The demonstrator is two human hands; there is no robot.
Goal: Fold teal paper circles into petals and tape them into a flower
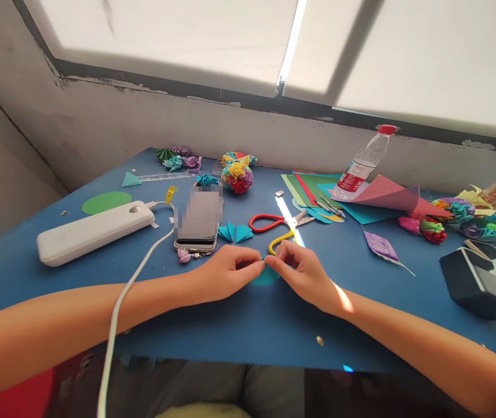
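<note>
Over the blue table's front half, my left hand (236,270) and my right hand (302,270) meet at their fingertips. Both are pinched on a small teal paper piece (265,277), mostly hidden behind the fingers and thumbs. Just beyond them lies a pair of scissors (267,222) with one red and one yellow handle loop, its blades apart. A folded teal paper fan shape (235,232) rests on the table past my left hand. Left of it a phone (198,216) with a beaded charm lies flat.
A white power bank (95,232) sits left, its cable (143,264) crossing over my left forearm. Behind are a green paper disc (107,202), a crumpled paper ball (236,176), coloured sheets (297,188) and a plastic bottle (363,162). A black box (476,281) stands right.
</note>
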